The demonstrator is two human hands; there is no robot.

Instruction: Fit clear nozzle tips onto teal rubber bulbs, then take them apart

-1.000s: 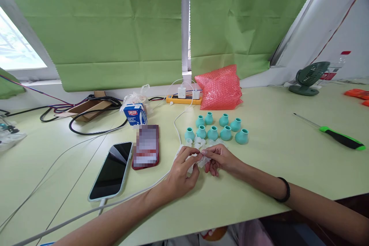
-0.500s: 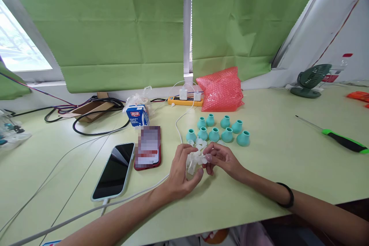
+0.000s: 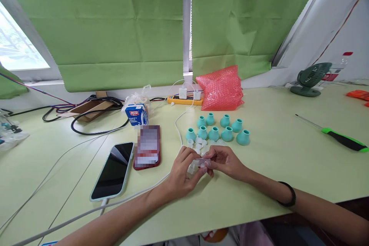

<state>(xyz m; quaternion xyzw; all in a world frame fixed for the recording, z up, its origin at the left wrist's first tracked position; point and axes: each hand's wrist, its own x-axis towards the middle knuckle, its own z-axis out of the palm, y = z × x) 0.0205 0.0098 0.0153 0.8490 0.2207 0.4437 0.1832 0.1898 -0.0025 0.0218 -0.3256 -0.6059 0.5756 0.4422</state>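
My left hand [image 3: 184,173] is curled around a small clear plastic part [image 3: 192,166], thumb and fingers closed on it. Fingertips of my right hand [image 3: 225,161] pinch the same part's right end, so both hands meet at it; its exact kind is too small to make out. Just beyond my fingers lie several small translucent white caps [image 3: 198,146]. Behind those, several teal funnel-shaped cups [image 3: 213,133] stand upright in loose rows, narrow necks up.
To the left lie a phone [image 3: 113,171] on a charging cable and a red-cased phone [image 3: 147,147]. A blue milk carton [image 3: 137,114], a yellow power strip [image 3: 184,100] and red bubble wrap [image 3: 220,88] stand behind. On the right are a screwdriver [image 3: 343,138] and a green fan [image 3: 311,78].
My hands have come closer together, and my left thumb and fingers have closed in on the clear part. More of the white caps behind them now shows.
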